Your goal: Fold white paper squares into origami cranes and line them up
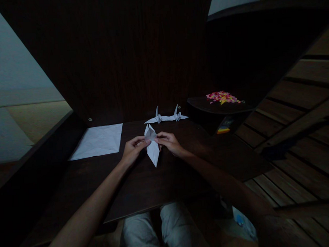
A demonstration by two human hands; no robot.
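A partly folded white paper (154, 155) is held just above the dark desk, its lower end a sharp point and its upper end split into two tips. My left hand (133, 148) pinches its left edge at the middle. From the other side my right hand (171, 142) grips the right edge, thumb on top and fingers behind. Just beyond the hands stand two white origami cranes (167, 118), side by side with wings touching or overlapping. Left of my left hand lies a flat, creased white paper sheet (100, 141).
On the right, a low curved shelf (198, 105) bears a pile of small pink, red and yellow pieces (223, 97). Under it is an object with rainbow-coloured stripes (223, 130). A dark panel (130, 60) rises behind the desk (129, 196). Wooden slats (288, 184) lie at right.
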